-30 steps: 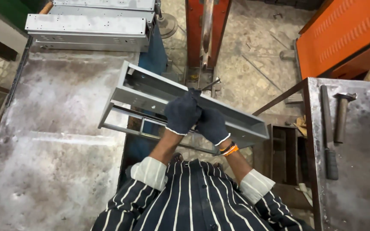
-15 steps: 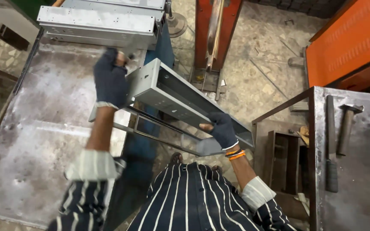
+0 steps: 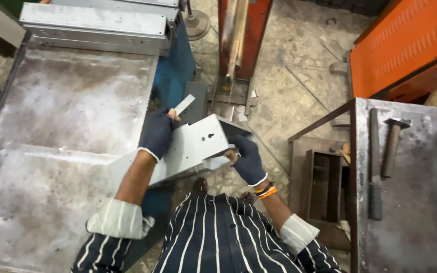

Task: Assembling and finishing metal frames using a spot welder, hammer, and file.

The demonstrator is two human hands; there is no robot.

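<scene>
I hold a long grey sheet-metal channel [image 3: 193, 146] in both gloved hands, its flat holed face turned up toward me. My left hand [image 3: 157, 134] in a dark glove grips its upper edge near the middle. My right hand [image 3: 246, 159], also gloved, grips the right end from below. The channel hangs over the gap between the steel workbench [image 3: 51, 151] on the left and the floor, one end reaching over the bench's edge.
Another long metal channel [image 3: 97, 28] lies at the back of the bench. A blue machine body [image 3: 175, 71] and a red-orange press frame [image 3: 238, 35] stand ahead. A metal table [image 3: 416, 202] on the right carries a hammer [image 3: 391, 144] and a chisel [image 3: 374, 167]. An orange cabinet [image 3: 405, 45] stands at top right.
The channel has been turned over from open side showing to flat face up. My left hand shifted from the far left end to the upper edge; the right hand stays on the right end.
</scene>
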